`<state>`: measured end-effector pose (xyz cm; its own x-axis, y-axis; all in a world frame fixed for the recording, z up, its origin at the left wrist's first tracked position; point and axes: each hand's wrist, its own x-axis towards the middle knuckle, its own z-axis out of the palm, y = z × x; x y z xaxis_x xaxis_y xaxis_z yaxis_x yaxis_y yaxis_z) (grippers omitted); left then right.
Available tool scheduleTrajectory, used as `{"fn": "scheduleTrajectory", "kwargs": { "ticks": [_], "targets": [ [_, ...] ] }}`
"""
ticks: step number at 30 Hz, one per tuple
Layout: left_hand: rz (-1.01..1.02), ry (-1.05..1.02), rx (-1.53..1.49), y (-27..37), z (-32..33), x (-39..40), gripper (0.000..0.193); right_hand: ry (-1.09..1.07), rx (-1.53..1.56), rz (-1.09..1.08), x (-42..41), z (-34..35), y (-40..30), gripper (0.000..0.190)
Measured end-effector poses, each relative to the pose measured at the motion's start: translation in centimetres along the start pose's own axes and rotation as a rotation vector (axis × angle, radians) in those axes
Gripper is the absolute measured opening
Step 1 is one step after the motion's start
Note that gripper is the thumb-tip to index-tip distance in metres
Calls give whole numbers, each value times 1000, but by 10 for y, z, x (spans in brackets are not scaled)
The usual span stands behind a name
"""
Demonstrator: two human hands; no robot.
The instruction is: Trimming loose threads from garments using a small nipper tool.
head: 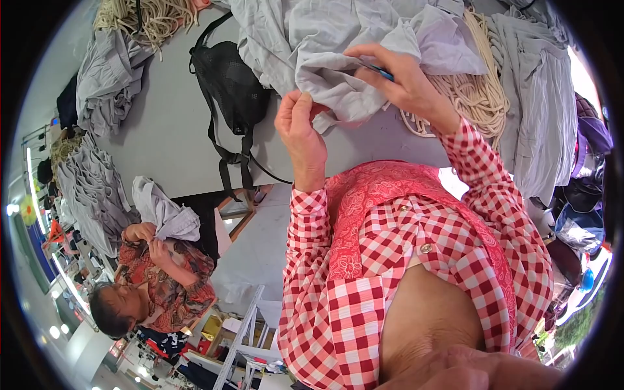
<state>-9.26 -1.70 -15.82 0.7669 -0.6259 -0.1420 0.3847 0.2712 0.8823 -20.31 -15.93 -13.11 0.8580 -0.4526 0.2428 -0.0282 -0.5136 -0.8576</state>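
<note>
My left hand pinches the edge of a light grey cloth garment between thumb and fingers. My right hand holds a small blue-handled tool with a thin dark metal part, perhaps thread snips. Its fingers also lie against the same cloth, and the fingertips are partly hidden by folds. The cloth is bunched between both hands, raised over the near side of a grey table. More of the crumpled grey fabric spreads out beyond my hands.
Left of my hands lies a black mesh bag with straps. Cream cord is heaped to the right, near hanging grey garments. At left, another person handles grey cloth by a garment pile. A metal stepladder stands behind.
</note>
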Motion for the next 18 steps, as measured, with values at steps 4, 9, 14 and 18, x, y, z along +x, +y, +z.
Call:
{"fn": "scheduleTrajectory", "kwargs": {
  "ticks": [4, 9, 14, 18],
  "targets": [
    [40, -22, -35, 20, 7, -5, 15, -49, -18, 109, -14, 3, -14, 38],
    [113, 63, 231, 28, -8, -4, 17, 16, 400, 116, -18, 14, -26, 41],
    [406, 184, 536, 24, -13, -17, 21, -95, 499, 179, -18, 27, -40, 47],
    [943, 4, 970, 42, -7, -35, 33, -114, 537, 226, -14, 29, -48, 47]
  ]
}}
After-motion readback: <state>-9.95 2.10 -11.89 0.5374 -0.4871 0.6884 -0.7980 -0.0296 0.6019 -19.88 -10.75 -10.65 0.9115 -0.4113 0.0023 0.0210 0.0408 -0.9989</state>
